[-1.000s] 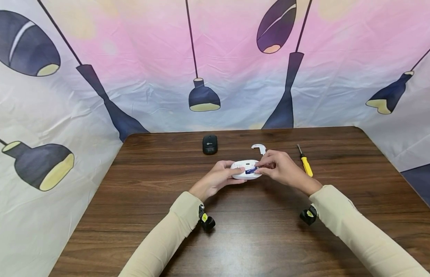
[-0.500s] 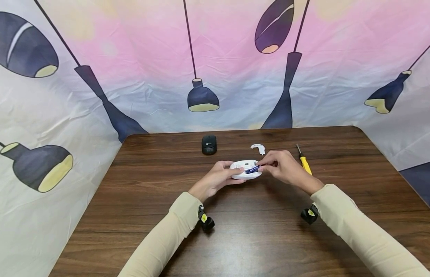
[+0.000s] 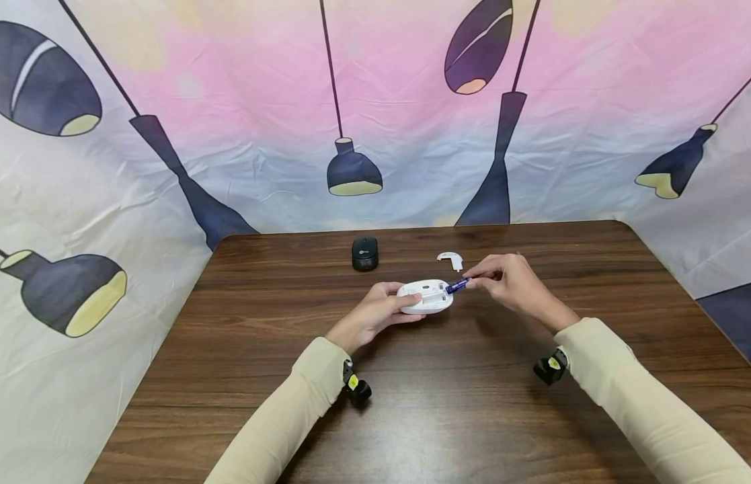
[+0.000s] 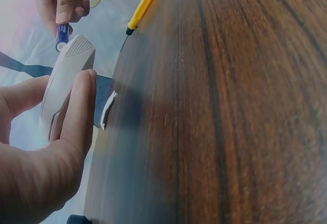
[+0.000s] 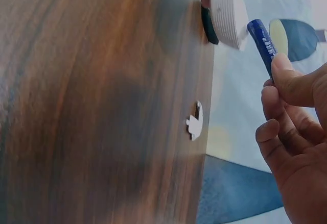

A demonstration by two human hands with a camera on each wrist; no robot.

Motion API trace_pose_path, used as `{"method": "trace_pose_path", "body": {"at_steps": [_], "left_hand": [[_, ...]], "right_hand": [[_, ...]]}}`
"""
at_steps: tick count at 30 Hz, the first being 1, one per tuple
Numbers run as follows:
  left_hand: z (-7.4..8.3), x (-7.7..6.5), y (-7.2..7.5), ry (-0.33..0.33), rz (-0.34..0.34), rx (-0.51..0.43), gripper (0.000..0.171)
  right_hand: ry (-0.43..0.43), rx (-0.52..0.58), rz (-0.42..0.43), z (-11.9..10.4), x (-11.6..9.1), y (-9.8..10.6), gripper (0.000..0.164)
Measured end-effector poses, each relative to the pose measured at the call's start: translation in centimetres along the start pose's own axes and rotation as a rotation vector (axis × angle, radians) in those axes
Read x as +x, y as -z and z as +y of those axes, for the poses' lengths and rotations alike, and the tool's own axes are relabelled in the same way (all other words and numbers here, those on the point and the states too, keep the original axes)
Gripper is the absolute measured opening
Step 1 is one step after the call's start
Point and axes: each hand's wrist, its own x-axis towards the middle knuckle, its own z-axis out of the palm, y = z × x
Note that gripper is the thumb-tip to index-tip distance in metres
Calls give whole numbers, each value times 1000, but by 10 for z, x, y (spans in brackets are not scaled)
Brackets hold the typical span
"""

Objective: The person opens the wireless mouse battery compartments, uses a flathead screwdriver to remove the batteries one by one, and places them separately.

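My left hand point(image 3: 375, 310) grips a white computer mouse point(image 3: 434, 306) above the table, its underside turned up and its battery slot uncovered. The thumb lies over the underside, with fingers beneath. My right hand point(image 3: 509, 284) pinches a blue battery point(image 3: 457, 286) between thumb and fingertips, just off the mouse's right end. In the right wrist view the battery point(image 5: 262, 44) points toward the ribbed end of the mouse point(image 5: 227, 17), with a small gap between them. A white battery cover point(image 3: 452, 259) lies on the table behind the right hand.
A black mouse point(image 3: 365, 253) sits near the table's back edge. To the right hand's side, a screwdriver with a yellow handle point(image 4: 140, 10) lies on the wooden table point(image 3: 230, 316); the right hand hides it in the head view. A patterned cloth point(image 3: 278, 168) hangs behind.
The battery has come up out of the mouse's slot in my right hand, which moved right and slightly up. My left hand with the mouse shifted slightly left.
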Motion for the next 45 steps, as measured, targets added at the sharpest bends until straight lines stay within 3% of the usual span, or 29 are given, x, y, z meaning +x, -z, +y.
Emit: {"method": "trace_pose_path", "body": {"at_steps": [20, 31, 45], "left_hand": [[1, -1, 1, -14, -21, 9, 47], [1, -1, 1, -14, -29, 11, 48], [1, -1, 1, -13, -33, 12, 46]], "right_hand": [[-229, -136, 22, 39, -2, 11, 11], [-292, -168, -69, 56, -3, 9, 15], [-277, -287, -157, 69, -1, 6, 10]]}}
